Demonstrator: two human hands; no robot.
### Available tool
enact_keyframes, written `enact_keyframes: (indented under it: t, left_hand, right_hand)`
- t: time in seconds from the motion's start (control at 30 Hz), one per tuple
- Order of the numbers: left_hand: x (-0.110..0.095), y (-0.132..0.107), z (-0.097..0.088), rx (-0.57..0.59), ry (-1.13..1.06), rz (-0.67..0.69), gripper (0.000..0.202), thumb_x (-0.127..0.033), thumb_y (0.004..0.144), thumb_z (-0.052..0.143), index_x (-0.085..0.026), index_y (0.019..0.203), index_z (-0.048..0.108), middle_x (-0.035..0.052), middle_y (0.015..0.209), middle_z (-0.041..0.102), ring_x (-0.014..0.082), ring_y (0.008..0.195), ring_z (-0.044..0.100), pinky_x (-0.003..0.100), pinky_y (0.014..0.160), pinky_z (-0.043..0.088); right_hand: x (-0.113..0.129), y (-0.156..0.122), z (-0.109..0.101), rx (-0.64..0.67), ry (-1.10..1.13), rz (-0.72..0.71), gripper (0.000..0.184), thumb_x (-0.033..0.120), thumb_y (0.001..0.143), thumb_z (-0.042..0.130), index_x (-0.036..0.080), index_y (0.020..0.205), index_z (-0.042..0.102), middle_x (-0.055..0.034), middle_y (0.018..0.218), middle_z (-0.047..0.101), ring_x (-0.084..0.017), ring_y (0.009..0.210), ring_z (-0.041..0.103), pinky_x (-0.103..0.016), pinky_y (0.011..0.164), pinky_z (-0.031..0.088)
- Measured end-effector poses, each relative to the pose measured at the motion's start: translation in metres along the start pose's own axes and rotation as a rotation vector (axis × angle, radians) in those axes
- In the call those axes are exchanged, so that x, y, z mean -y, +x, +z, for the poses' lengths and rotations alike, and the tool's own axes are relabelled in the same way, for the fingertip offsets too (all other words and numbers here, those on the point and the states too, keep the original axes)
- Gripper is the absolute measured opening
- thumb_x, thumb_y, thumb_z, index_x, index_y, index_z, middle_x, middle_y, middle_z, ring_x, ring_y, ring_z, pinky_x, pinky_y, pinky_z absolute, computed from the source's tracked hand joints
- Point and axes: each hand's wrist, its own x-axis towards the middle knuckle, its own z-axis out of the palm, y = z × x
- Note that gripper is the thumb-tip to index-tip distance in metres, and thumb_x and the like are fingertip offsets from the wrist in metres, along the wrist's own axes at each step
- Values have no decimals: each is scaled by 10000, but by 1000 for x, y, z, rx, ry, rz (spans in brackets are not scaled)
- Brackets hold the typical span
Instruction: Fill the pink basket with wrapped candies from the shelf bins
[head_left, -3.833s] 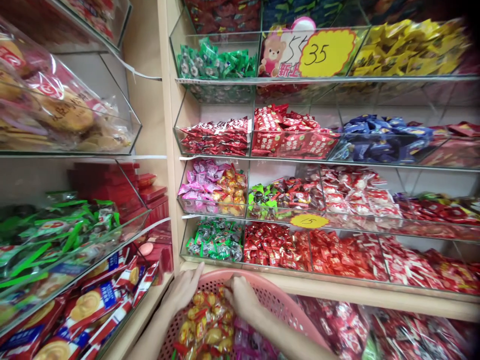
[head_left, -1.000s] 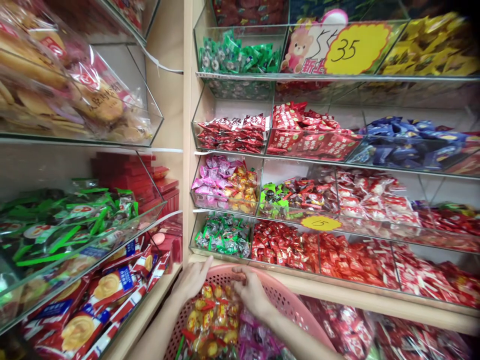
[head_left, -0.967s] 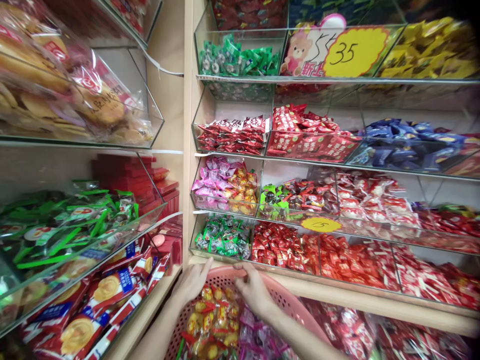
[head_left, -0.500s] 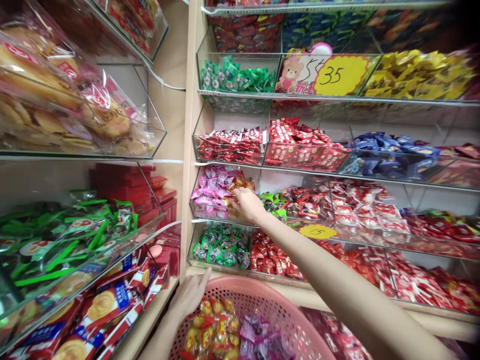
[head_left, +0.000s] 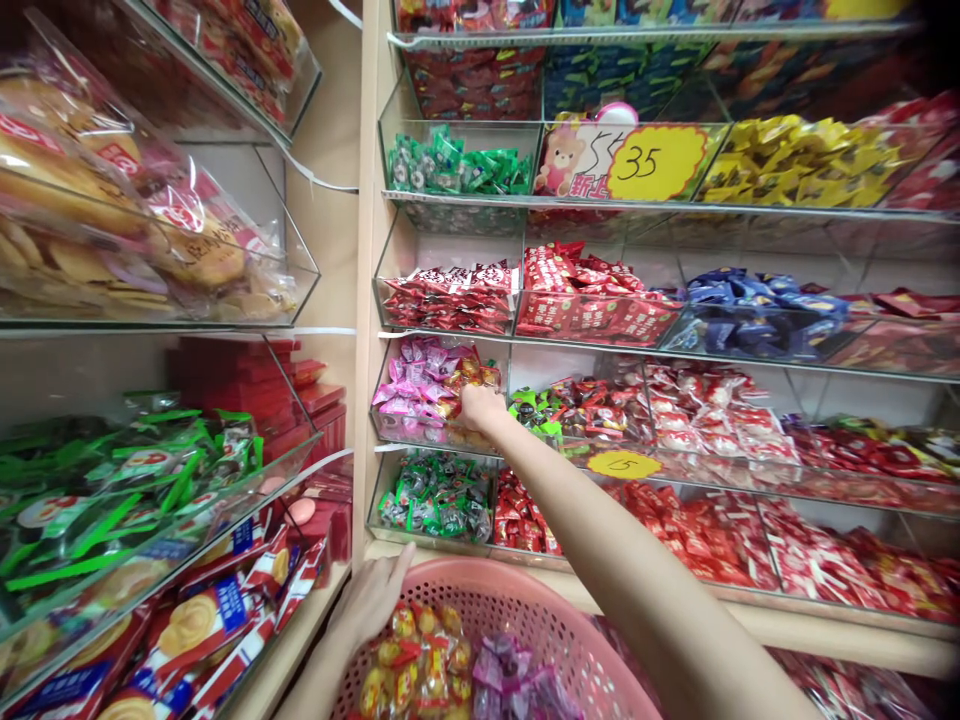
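My right hand reaches up into a clear shelf bin holding pink-wrapped and yellow-and-red wrapped candies. Its fingers are curled down among the yellow-and-red ones; what they grip is hidden. My left hand rests on the left rim of a pink perforated basket at the bottom, fingers laid along the edge. Inside the basket lie yellow-and-red candies and purple-wrapped candies.
Tiered clear bins fill the shelving ahead: green candies, red packs, blue packs, yellow packs. Yellow price tags read 35 and 15. To the left, slanted bins hold biscuits and green packets.
My right hand left the basket and rose to the bin of pink and yellow-and-red candies, then sank its fingers in. The left hand stayed on the basket rim.
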Motion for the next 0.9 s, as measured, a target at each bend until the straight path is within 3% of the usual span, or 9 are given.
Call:
enact_keyframes:
  t: [0.33,0.53,0.73,0.9]
  left_hand:
    - [3,3,3,-1,-7,31,671,-578,891,118,-197,638,609,105,711,688,250,797,653,289,681,405]
    - [1,1,1,8,1,9,658,-593,884,158,-187,660,625,128,764,703,261,832,655,292,689,410]
    - [3,1,3,3,-23,16,658,-595,880,182,-174,682,647,136,788,706,269,848,653,302,708,421]
    - [4,2,5,10,-24,4,683,-615,872,162,-175,696,653,133,785,706,272,845,657,306,702,424]
  right_hand:
    - [1,-3,2,-60,-18,-11,318,133,869,453,154,1155,592,-136,1164,616,-252,1062,589,-370,849,443]
    - [4,-16,2,-182,-86,-120,339,88,906,346,126,1101,620,-165,1207,544,-268,1130,488,-395,902,373]
    - [-19,-33,1,-413,-228,-295,273,167,924,381,153,1038,629,-139,1128,532,-266,1024,448,-375,812,374]
    - [-35,-77,2,-618,-51,-422,259,243,942,404,194,1107,597,-102,1111,537,-233,1019,424,-359,831,355]
